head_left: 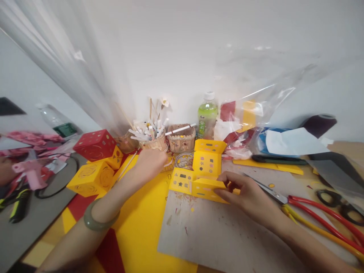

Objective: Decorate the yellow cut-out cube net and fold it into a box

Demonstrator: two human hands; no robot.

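My right hand [244, 193] has thumb and fingers closed on the edge of a partly folded yellow paper box [207, 163]. Its panels carry small cut-out shapes such as stars, circles and bars. My left hand [150, 163], with a green bangle [98, 218] on the wrist, reaches to the front of a small basket of white pens [153, 142]. Its fingers are hidden from view, so what they touch cannot be seen. Close by on the left sit a closed yellow paper cube [92, 178] and a red paper cube [95, 146].
Scissors with red handles [321, 206] lie by my right forearm, black-handled scissors [342, 204] beyond. A second basket [182, 140] and a green drink bottle [207, 115] stand by the wall. A pink glue gun [31, 170] lies left, near another person's hand [6, 170].
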